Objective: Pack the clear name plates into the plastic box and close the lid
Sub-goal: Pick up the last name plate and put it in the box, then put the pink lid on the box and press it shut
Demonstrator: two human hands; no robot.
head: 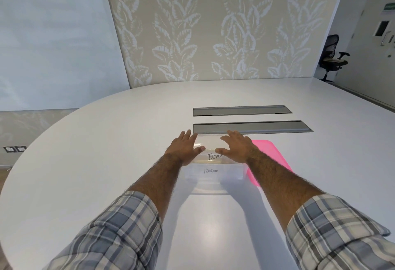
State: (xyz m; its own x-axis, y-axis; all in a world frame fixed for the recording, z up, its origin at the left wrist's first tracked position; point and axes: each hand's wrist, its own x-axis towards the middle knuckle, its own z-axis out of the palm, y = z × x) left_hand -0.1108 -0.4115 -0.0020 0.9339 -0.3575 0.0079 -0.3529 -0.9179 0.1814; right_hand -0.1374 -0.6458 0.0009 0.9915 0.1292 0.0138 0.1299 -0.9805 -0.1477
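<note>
Sleeves [119,233] nearest, my left hand [184,146] and right hand [237,144] lie flat, fingers spread, on name plates [211,156] in plastic box [213,176] beneath.

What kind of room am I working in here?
Most likely an office meeting room: a large white conference table with two grey cable hatches set flush into its top, and a black office chair in the far corner.

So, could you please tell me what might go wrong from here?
The left hand and right hand both touch the BEAR name plate. Because it is clear and smooth, it could slip or tilt instead of settling in the plastic box. The pink lid lies close beside the right forearm, which might knock it.
</note>
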